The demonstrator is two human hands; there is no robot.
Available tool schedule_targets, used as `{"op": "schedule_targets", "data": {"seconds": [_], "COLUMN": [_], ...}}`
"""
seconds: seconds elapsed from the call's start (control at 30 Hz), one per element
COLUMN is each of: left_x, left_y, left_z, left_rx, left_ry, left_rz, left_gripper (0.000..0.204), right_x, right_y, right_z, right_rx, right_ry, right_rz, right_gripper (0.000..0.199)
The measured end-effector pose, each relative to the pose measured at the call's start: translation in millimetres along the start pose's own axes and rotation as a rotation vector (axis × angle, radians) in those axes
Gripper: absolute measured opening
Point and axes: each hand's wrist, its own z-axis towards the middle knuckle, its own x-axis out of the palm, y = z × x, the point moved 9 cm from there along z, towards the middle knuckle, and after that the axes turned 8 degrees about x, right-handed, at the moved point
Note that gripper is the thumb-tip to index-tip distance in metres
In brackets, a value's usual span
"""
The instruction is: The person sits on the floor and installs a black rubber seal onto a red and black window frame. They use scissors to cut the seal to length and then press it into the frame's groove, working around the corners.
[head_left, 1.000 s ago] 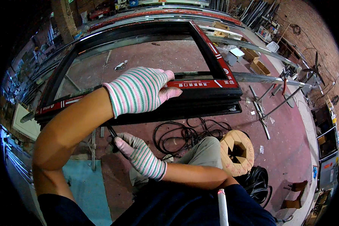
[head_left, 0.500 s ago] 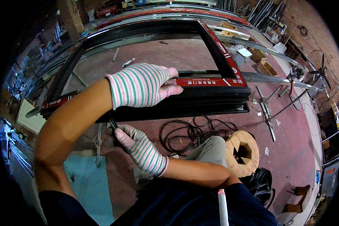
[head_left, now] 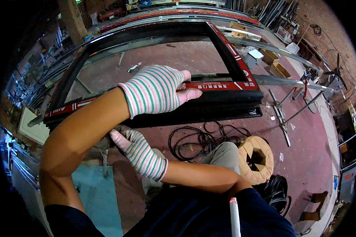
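Note:
A black window frame point(head_left: 237, 59) with red printed film on its faces lies across metal supports in front of me. My left hand point(head_left: 156, 91), in a striped knit glove, is closed over the near rail, fingers on top and thumb against its front side. Below my left forearm, my right hand point(head_left: 136, 152), in a matching glove, is pinched near the frame's underside. A thin black strip point(head_left: 115, 147) runs from its fingers; my left forearm hides part of that grip.
Black cord point(head_left: 186, 142) lies coiled on the red floor beside a cardboard reel point(head_left: 261, 158) and a black bag point(head_left: 273, 193). Metal bars point(head_left: 292, 85) extend to the right, near a fan point(head_left: 338, 73). A lit cigarette point(head_left: 234, 217) sticks up at the lower edge.
My left hand has slid slightly right along the near rail. My right hand has moved left and up, further under my left forearm, and the black strip shows less.

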Motion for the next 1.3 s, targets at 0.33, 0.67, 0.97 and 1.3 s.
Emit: {"op": "schedule_targets", "data": {"seconds": [0.33,0.67,0.97,1.3], "left_x": [-7.7,-21.0,-24.0,-5.7], "left_y": [76.6,170.4,113.6,38.9], "left_z": [-91.6,-235.6,-180.0,-66.0], "left_rx": [-0.06,-0.312,-0.229,-0.287], "left_ry": [-0.155,-0.518,-0.55,-0.47], "left_rz": [-0.276,0.091,0.148,0.186], "left_gripper": [0.039,0.03,0.031,0.05], "right_x": [-64.4,-71.1,-116.6,-208.1], "right_y": [38.2,259.1,305.5,255.7], "right_z": [-111.8,-156.7,-153.0,-264.7], "right_rx": [-0.093,-0.918,-0.928,-0.907], "right_ry": [-0.081,-0.363,-0.682,-1.029], "right_rz": [-0.977,-1.614,-1.963,-1.263], "right_gripper": [0.04,0.029,0.027,0.024]}}
